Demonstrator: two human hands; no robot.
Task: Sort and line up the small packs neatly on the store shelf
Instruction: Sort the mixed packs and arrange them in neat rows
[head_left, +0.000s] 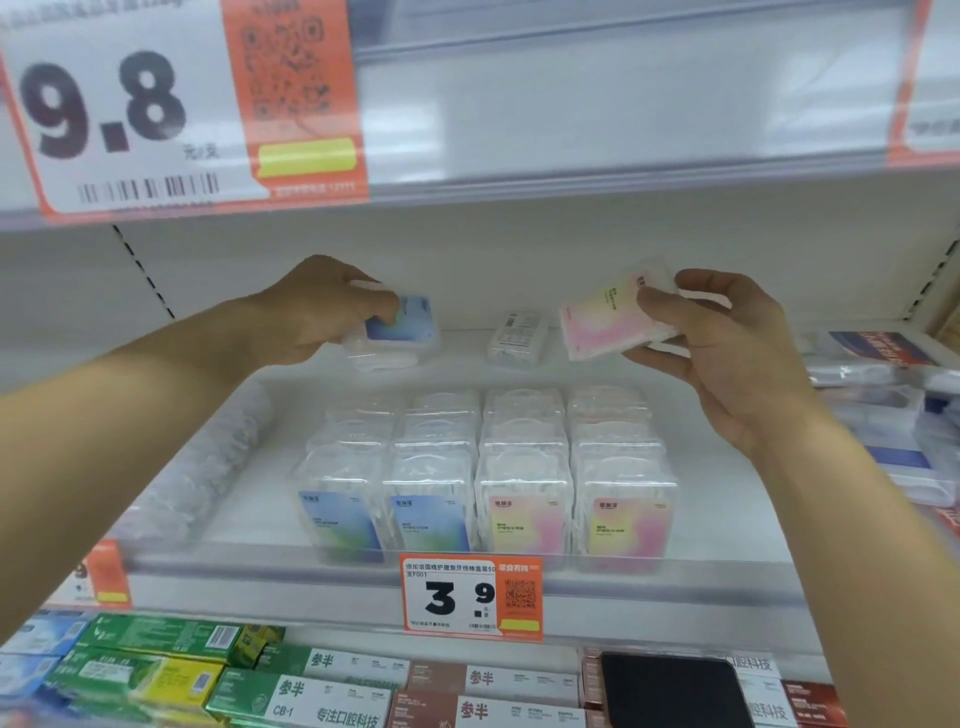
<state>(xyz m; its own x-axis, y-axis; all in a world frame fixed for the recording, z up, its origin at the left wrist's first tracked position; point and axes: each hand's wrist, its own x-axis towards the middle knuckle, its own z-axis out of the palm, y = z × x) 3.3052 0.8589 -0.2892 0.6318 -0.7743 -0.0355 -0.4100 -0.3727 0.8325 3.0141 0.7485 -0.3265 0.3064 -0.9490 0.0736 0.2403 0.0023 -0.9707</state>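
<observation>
With the left hand (317, 306) gripping a blue pack (399, 325) at 11 o'clock and the right hand (727, 332) pinching a pink pack (605, 322) at 1 o'clock, each should seat upright behind its matching-colour rows (483, 499) on the shelf (727, 499).

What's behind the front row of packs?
More clear packs line up behind the front row, with their labels hidden. Farther back one loose pack stands alone.
</observation>
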